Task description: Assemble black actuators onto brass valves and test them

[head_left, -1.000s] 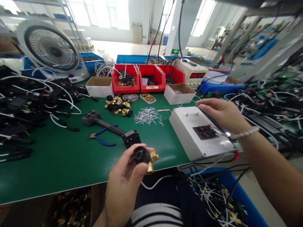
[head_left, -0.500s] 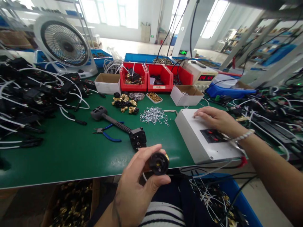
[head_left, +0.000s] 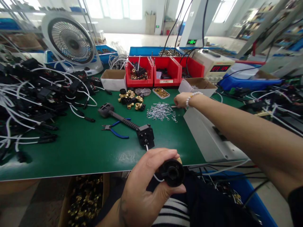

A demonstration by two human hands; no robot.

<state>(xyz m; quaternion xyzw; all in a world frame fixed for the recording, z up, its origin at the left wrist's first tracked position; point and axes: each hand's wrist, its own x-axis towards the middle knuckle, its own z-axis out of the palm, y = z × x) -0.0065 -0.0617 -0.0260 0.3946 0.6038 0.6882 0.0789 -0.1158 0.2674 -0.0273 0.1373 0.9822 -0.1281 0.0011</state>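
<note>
1 black fitting [head_left: 172, 172] (left hand [head_left: 146, 186]), 3 red bins [head_left: 165, 72]

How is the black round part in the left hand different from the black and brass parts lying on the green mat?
The black round part is pinched in the left hand at the table edge; the black and brass parts lie loose in a cluster on the green mat. It shows mostly black; they show much brass. Both seem the same kind of fitting.

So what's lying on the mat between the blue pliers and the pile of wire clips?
In the head view, a black plug block on a ribbed cord lies between the blue pliers and the wire clips.
</note>
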